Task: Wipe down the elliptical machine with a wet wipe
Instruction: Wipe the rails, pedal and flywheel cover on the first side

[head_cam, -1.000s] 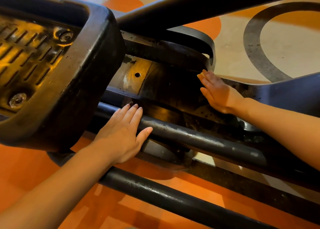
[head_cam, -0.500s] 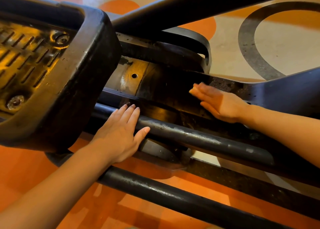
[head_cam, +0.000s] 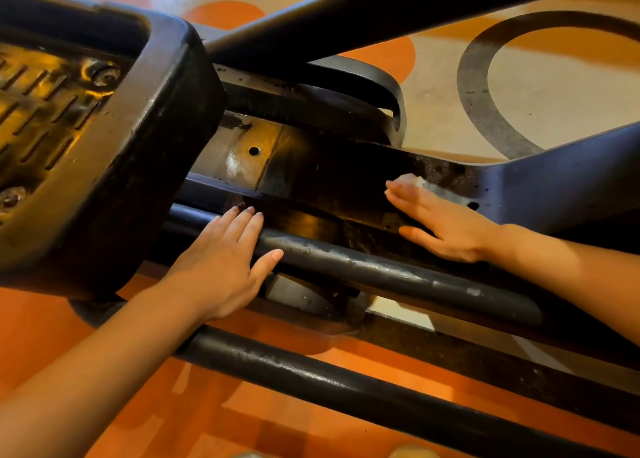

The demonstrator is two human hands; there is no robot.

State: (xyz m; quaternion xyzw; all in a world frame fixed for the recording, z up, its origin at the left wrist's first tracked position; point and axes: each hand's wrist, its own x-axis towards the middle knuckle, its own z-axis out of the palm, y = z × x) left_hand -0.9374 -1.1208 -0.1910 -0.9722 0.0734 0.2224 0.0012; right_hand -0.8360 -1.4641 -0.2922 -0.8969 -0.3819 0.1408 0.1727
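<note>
Black steel frames the elliptical machine (head_cam: 346, 180), where the right hand (head_cam: 446, 225) presses flat, fingers straight, on a pale wet wipe (head_cam: 420, 182) against the central beam. Left hand (head_cam: 221, 267) rests open on a rail (head_cam: 398, 274) beside the pedal (head_cam: 104, 139).

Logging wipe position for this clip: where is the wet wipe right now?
In the head view, right of centre, the pale wet wipe lies under the right hand's flat fingers on the dark metal frame plate, just above the black round bar.

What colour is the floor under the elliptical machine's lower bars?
Orange, seen in the head view: the floor beneath the lower bar is orange.
</note>
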